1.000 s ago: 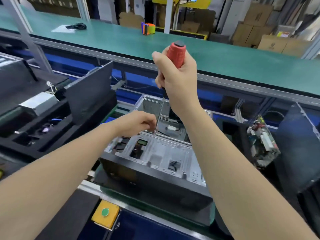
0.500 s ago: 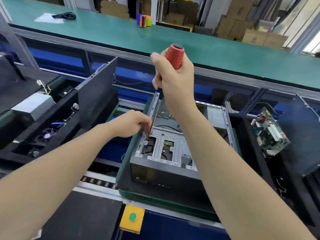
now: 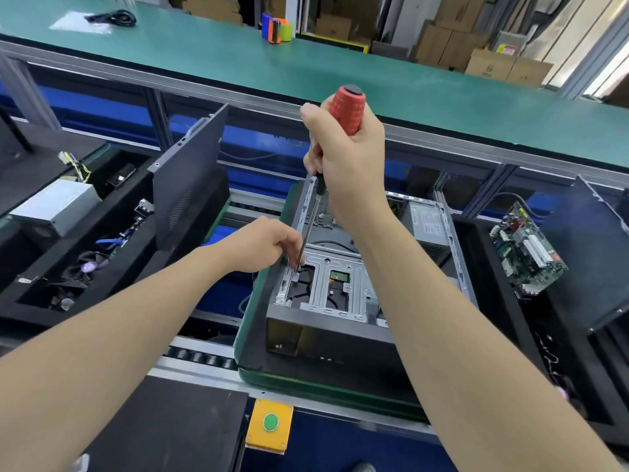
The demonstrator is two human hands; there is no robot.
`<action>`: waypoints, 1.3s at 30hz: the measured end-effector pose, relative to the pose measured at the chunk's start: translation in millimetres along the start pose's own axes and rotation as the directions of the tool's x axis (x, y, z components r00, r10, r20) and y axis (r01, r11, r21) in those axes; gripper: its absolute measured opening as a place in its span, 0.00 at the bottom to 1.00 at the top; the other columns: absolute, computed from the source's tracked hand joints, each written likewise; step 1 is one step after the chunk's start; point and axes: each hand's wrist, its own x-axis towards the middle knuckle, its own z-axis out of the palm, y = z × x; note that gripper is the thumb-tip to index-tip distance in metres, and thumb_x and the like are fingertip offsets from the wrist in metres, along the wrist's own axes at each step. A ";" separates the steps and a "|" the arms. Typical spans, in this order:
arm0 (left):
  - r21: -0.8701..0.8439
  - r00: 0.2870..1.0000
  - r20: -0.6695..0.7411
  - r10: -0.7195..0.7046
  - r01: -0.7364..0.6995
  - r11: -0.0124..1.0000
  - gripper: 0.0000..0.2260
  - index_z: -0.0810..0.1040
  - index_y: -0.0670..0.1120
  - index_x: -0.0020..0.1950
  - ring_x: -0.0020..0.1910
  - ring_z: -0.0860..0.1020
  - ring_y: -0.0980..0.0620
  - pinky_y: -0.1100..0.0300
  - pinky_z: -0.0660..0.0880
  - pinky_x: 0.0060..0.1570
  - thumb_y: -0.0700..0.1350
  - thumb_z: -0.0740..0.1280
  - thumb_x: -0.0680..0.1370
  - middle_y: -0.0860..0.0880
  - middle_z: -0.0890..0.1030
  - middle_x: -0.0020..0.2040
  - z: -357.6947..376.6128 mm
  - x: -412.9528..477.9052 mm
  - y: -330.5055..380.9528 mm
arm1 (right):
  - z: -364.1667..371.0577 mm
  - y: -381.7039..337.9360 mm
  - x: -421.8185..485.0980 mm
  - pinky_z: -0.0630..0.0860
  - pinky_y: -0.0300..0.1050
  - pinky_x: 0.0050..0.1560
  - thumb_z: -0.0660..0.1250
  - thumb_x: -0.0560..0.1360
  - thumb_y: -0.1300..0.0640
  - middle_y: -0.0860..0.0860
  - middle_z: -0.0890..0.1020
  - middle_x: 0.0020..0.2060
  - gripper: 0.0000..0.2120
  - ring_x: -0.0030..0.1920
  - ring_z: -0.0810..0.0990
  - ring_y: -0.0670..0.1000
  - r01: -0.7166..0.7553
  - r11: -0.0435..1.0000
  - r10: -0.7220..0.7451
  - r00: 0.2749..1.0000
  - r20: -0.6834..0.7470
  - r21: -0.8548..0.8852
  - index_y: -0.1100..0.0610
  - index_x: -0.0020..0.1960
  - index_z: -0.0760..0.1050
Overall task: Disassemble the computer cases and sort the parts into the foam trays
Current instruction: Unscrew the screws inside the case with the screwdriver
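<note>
Right hand [image 3: 347,168] grips the ribbed red screwdriver [image 3: 346,110]; left hand [image 3: 269,245] pinches its thin steel shaft above the grey metal computer case [image 3: 340,301].

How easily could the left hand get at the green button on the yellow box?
Probably easily, once it lets go: the left hand pinches the screwdriver by its shaft at the computer case, but the green button sits uncovered on the near rail, with nothing over it.
</note>
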 end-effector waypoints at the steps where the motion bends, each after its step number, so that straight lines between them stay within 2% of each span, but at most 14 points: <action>1: -0.003 1.000 0.006 0.002 -0.002 1.000 0.28 0.85 0.54 0.48 0.50 0.82 0.66 0.62 0.77 0.55 0.25 0.55 0.72 0.60 0.86 0.43 0.1 0.2 -0.1 | 0.1 0.6 0.1 0.69 0.50 0.29 0.69 0.80 0.66 0.57 0.68 0.31 0.09 0.26 0.65 0.51 0.001 1.000 -0.001 1.000 0.000 0.001 0.61 0.45 0.70; 7: 0.001 1.000 0.015 0.003 -0.003 1.000 0.27 0.85 0.55 0.47 0.51 0.80 0.68 0.79 0.70 0.48 0.26 0.56 0.72 0.64 0.84 0.44 -1.0 -0.3 1.0 | 0.8 4.1 3.3 0.68 0.48 0.29 0.69 0.80 0.65 0.57 0.68 0.31 0.10 0.26 0.65 0.51 -0.007 1.000 0.007 1.000 0.004 0.012 0.60 0.44 0.69; 15: 0.005 1.000 0.020 0.000 0.000 1.000 0.26 0.85 0.54 0.48 0.51 0.79 0.69 0.79 0.69 0.48 0.26 0.57 0.73 0.62 0.85 0.44 -1.4 -0.5 1.4 | -5.1 9.0 8.3 0.70 0.49 0.31 0.68 0.80 0.66 0.56 0.69 0.29 0.11 0.24 0.65 0.53 0.012 1.000 -0.012 0.998 0.064 0.000 0.59 0.42 0.69; 19: 0.009 1.000 0.002 -0.010 0.010 1.000 0.26 0.86 0.55 0.47 0.51 0.79 0.68 0.75 0.71 0.49 0.27 0.58 0.73 0.61 0.84 0.44 -0.3 0.9 -1.4 | -5.7 12.7 9.4 0.71 0.50 0.33 0.69 0.79 0.66 0.58 0.67 0.31 0.09 0.25 0.65 0.53 0.030 1.000 -0.031 0.989 0.141 0.009 0.60 0.45 0.70; 22: 0.031 1.000 -0.010 -0.028 0.029 0.999 0.23 0.86 0.52 0.45 0.47 0.78 0.68 0.74 0.71 0.45 0.27 0.59 0.74 0.59 0.83 0.42 0.7 6.3 -2.2 | -7.8 12.1 13.4 0.71 0.50 0.34 0.68 0.79 0.66 0.59 0.66 0.31 0.09 0.26 0.64 0.54 0.013 0.999 -0.023 0.966 0.257 0.040 0.60 0.44 0.70; 25: 0.073 0.998 -0.039 -0.040 0.043 0.996 0.19 0.84 0.48 0.41 0.45 0.78 0.63 0.61 0.74 0.45 0.28 0.60 0.75 0.54 0.82 0.42 1.1 13.9 -0.7 | -8.8 8.7 19.6 0.71 0.49 0.36 0.68 0.80 0.66 0.56 0.68 0.31 0.10 0.27 0.65 0.53 -0.008 1.000 0.000 0.938 0.346 0.022 0.59 0.44 0.69; 26: 0.078 0.999 -0.038 -0.038 0.041 0.996 0.19 0.84 0.47 0.41 0.46 0.79 0.60 0.58 0.76 0.48 0.28 0.59 0.75 0.52 0.83 0.44 0.8 16.0 0.5 | -5.4 9.0 19.3 0.71 0.50 0.35 0.69 0.80 0.64 0.56 0.69 0.31 0.10 0.27 0.66 0.53 0.000 1.000 0.004 0.950 0.312 -0.012 0.59 0.44 0.69; 27: 0.077 0.999 -0.034 -0.039 0.041 0.996 0.18 0.85 0.46 0.42 0.47 0.80 0.57 0.56 0.77 0.49 0.28 0.59 0.75 0.51 0.83 0.45 1.0 17.4 1.3 | 0.4 10.1 16.9 0.72 0.49 0.34 0.70 0.80 0.62 0.54 0.70 0.30 0.11 0.27 0.68 0.52 0.011 0.998 0.003 0.976 0.219 -0.065 0.58 0.43 0.69; 28: 0.076 0.998 -0.032 -0.045 0.047 0.996 0.18 0.84 0.44 0.42 0.47 0.80 0.57 0.56 0.76 0.49 0.28 0.58 0.74 0.50 0.83 0.46 1.1 18.8 1.3 | 7.0 11.9 13.2 0.72 0.46 0.33 0.71 0.80 0.60 0.49 0.71 0.30 0.13 0.28 0.69 0.50 0.025 0.993 -0.016 0.997 0.073 -0.117 0.56 0.41 0.69; 30: 0.089 0.998 -0.032 -0.061 0.064 0.994 0.16 0.83 0.42 0.42 0.42 0.77 0.63 0.59 0.72 0.43 0.27 0.58 0.75 0.50 0.81 0.45 1.6 20.0 1.7 | 17.4 16.9 5.9 0.70 0.41 0.33 0.71 0.80 0.58 0.42 0.70 0.28 0.17 0.29 0.68 0.45 0.037 0.982 -0.071 0.981 -0.183 -0.186 0.51 0.37 0.67; 32: 0.101 0.999 -0.021 -0.049 0.051 0.994 0.15 0.83 0.42 0.43 0.42 0.77 0.61 0.59 0.71 0.43 0.28 0.59 0.75 0.49 0.81 0.46 1.4 20.6 2.0 | 20.2 19.5 4.1 0.69 0.45 0.34 0.72 0.80 0.58 0.42 0.69 0.28 0.18 0.30 0.67 0.47 0.010 0.987 -0.045 0.974 -0.223 -0.158 0.51 0.37 0.66; 35: 0.094 0.999 0.031 -0.020 0.016 0.995 0.14 0.85 0.46 0.46 0.47 0.80 0.50 0.51 0.77 0.50 0.31 0.63 0.75 0.46 0.82 0.49 -0.4 17.2 1.3 | 15.1 19.8 11.8 0.68 0.52 0.34 0.72 0.79 0.63 0.51 0.67 0.31 0.15 0.31 0.64 0.53 -0.033 0.999 0.029 0.993 -0.111 -0.034 0.58 0.40 0.67; 37: 0.016 0.999 0.051 -0.020 0.019 1.000 0.16 0.86 0.52 0.46 0.49 0.81 0.51 0.48 0.78 0.53 0.33 0.65 0.74 0.49 0.83 0.49 -2.3 11.9 1.5 | 10.7 19.0 16.1 0.65 0.49 0.30 0.70 0.79 0.67 0.54 0.65 0.31 0.13 0.28 0.62 0.53 -0.052 0.997 0.052 0.999 0.007 0.060 0.58 0.42 0.68; 39: -0.064 0.997 0.072 -0.005 0.009 0.998 0.18 0.86 0.58 0.45 0.49 0.81 0.54 0.47 0.79 0.54 0.34 0.67 0.73 0.55 0.84 0.48 -4.9 7.1 2.7 | 3.6 19.5 19.6 0.62 0.45 0.28 0.68 0.79 0.69 0.53 0.64 0.29 0.13 0.26 0.59 0.51 -0.092 0.986 0.079 0.992 0.097 0.142 0.58 0.42 0.67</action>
